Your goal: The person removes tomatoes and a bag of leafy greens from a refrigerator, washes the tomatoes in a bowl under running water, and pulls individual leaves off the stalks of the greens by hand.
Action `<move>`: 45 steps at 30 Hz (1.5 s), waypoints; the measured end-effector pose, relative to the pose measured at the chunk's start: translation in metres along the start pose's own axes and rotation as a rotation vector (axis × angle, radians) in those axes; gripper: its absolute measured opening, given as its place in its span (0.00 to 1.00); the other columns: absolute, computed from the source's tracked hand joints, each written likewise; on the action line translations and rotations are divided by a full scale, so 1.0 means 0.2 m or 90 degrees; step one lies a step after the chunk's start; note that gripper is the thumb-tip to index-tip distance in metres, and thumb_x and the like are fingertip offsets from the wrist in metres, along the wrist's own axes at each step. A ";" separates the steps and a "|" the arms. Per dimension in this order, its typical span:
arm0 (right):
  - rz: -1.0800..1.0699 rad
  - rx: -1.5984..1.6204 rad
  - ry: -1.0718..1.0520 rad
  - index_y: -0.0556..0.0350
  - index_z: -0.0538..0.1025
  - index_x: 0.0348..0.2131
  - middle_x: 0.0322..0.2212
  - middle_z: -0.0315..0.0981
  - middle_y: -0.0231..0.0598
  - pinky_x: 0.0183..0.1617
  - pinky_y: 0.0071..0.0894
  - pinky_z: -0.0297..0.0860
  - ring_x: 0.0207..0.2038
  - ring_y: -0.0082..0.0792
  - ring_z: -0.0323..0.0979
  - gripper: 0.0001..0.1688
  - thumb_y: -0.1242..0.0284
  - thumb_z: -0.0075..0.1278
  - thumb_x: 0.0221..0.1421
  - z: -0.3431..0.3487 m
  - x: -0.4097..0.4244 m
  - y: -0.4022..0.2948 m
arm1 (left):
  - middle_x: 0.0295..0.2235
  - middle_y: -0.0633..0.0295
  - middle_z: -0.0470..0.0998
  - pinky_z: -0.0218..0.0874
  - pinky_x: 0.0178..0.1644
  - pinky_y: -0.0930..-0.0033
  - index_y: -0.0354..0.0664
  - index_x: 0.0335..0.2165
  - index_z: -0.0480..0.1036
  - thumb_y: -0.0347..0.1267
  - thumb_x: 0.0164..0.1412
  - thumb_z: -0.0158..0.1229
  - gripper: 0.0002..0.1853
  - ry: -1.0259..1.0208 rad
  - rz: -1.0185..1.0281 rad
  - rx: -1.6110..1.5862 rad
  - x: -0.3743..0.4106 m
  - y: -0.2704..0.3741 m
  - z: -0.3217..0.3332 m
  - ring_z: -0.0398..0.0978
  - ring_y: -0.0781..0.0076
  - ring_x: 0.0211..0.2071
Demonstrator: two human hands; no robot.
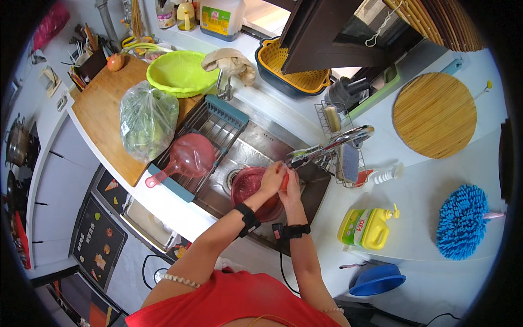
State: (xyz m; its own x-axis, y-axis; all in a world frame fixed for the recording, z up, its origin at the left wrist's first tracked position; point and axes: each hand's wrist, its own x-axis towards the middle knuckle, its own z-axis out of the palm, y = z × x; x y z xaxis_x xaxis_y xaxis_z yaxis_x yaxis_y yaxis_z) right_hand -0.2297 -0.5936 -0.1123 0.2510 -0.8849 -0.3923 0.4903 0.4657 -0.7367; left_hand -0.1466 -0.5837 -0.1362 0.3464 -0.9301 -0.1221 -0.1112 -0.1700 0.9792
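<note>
Over the sink [261,141], my left hand [273,179] and my right hand [291,191] meet just below the head of the metal faucet [310,154]. Between them is a red, smooth item [284,182], perhaps a tomato, mostly covered by my fingers. Both hands close around it. Below my hands a dark red plastic basin [245,186] stands in the sink, partly hidden by my left forearm. Another reddish thing [271,201] shows inside the basin, too covered to name. I wear a black band on each wrist.
A drying rack [226,110] spans the sink's left side, bearing a pink plastic ladle [192,155]. Beyond it are bagged greens [147,122], a lime colander [179,73] and a wooden board [98,110]. Yellow detergent [363,229] stands right; a wire sponge caddy [351,161] sits behind the faucet.
</note>
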 end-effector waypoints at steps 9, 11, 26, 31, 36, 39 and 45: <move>-0.044 -0.003 0.052 0.55 0.67 0.41 0.36 0.70 0.36 0.46 0.33 0.66 0.40 0.31 0.69 0.19 0.61 0.33 0.62 0.03 0.02 -0.03 | 0.40 0.60 0.70 0.60 0.47 0.67 0.40 0.44 0.64 0.34 0.56 0.55 0.18 -0.057 -0.186 -0.681 -0.18 0.22 -0.09 0.69 0.69 0.42; -0.034 -0.009 0.068 0.55 0.66 0.42 0.38 0.68 0.35 0.47 0.31 0.65 0.42 0.31 0.67 0.18 0.61 0.33 0.62 0.05 -0.02 -0.02 | 0.39 0.60 0.71 0.60 0.47 0.69 0.39 0.44 0.65 0.26 0.53 0.57 0.18 -0.046 -0.182 -0.695 -0.16 0.19 -0.10 0.69 0.70 0.41; -0.108 -0.123 -0.022 0.58 0.64 0.47 0.43 0.66 0.35 0.49 0.27 0.63 0.43 0.28 0.66 0.23 0.76 0.51 0.50 0.12 -0.09 0.01 | 0.38 0.51 0.73 0.59 0.44 0.66 0.33 0.38 0.71 0.40 0.64 0.36 0.22 0.011 -0.306 -0.417 0.04 0.02 -0.10 0.69 0.64 0.38; -0.008 0.005 0.091 0.56 0.69 0.38 0.35 0.70 0.35 0.37 0.30 0.69 0.35 0.30 0.71 0.16 0.63 0.41 0.57 -0.08 0.11 0.04 | 0.40 0.51 0.71 0.54 0.51 0.65 0.34 0.41 0.68 0.36 0.56 0.52 0.18 0.037 0.005 -0.224 -0.13 0.02 0.01 0.66 0.62 0.43; -0.031 -0.006 0.046 0.55 0.66 0.43 0.41 0.66 0.35 0.47 0.30 0.65 0.42 0.30 0.67 0.18 0.62 0.37 0.61 -0.03 0.01 0.00 | 0.36 0.61 0.72 0.61 0.43 0.71 0.38 0.40 0.68 0.28 0.50 0.58 0.16 -0.001 -0.085 -0.361 -0.06 0.05 0.00 0.68 0.70 0.37; -0.037 -0.044 -0.050 0.51 0.65 0.45 0.43 0.64 0.33 0.52 0.27 0.60 0.47 0.29 0.63 0.14 0.70 0.41 0.59 0.03 -0.10 -0.02 | 0.33 0.59 0.73 0.62 0.40 0.69 0.38 0.37 0.70 0.33 0.52 0.56 0.13 0.025 -0.236 -0.416 0.00 0.12 -0.06 0.70 0.69 0.33; -0.069 -0.238 -0.082 0.53 0.65 0.48 0.45 0.64 0.34 0.52 0.28 0.60 0.47 0.26 0.62 0.23 0.77 0.51 0.51 0.13 -0.19 -0.10 | 0.36 0.51 0.74 0.63 0.38 0.66 0.31 0.36 0.72 0.43 0.59 0.43 0.23 0.043 -0.535 -0.486 0.07 0.06 -0.10 0.73 0.63 0.34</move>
State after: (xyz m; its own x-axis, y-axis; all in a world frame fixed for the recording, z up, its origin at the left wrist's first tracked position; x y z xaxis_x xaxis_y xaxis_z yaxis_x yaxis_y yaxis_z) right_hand -0.2263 -0.5683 -0.0682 0.3281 -0.9118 -0.2469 0.1885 0.3193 -0.9287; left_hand -0.1243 -0.5927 -0.1224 0.0957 -0.5915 -0.8006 0.7685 -0.4672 0.4371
